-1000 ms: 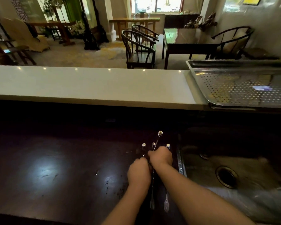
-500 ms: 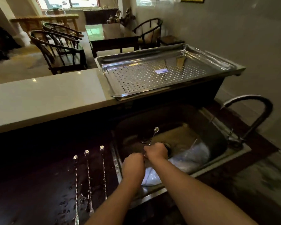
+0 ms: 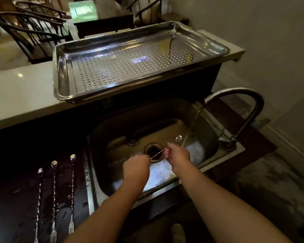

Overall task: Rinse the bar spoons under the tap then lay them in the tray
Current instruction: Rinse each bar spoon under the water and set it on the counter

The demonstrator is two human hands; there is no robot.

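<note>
Both hands now work over the sink (image 3: 209, 142) rather than over the dark counter (image 3: 25, 199), where a second ago they were gathered on the row of bar spoons. One bar spoon (image 3: 159, 152) has come away from that row and is held across the basin, above the drain (image 3: 154, 152). The left hand (image 3: 136, 167) pinches its lower end with fingers curled around the twisted stem, and the right hand (image 3: 178, 154) grips the stem further up, fingers closed on it, so the bowl (image 3: 178, 137) sticks out toward the tap (image 3: 235, 95). A thin stream of water (image 3: 196, 118) appears to run from the spout, and the bowl sits just beside where it lands, though in this dim light I cannot tell whether the water actually touches the spoon yet.

So the rinsing of the first spoon is probably only starting. Three more spoons (image 3: 54, 199) lie side by side on the wet counter to the left of the sink (bowls away from the person, forked ends near). The perforated tray (image 3: 63, 74) on the pale ledge behind the sink holds none of them so far, so most of the job remains.
</note>
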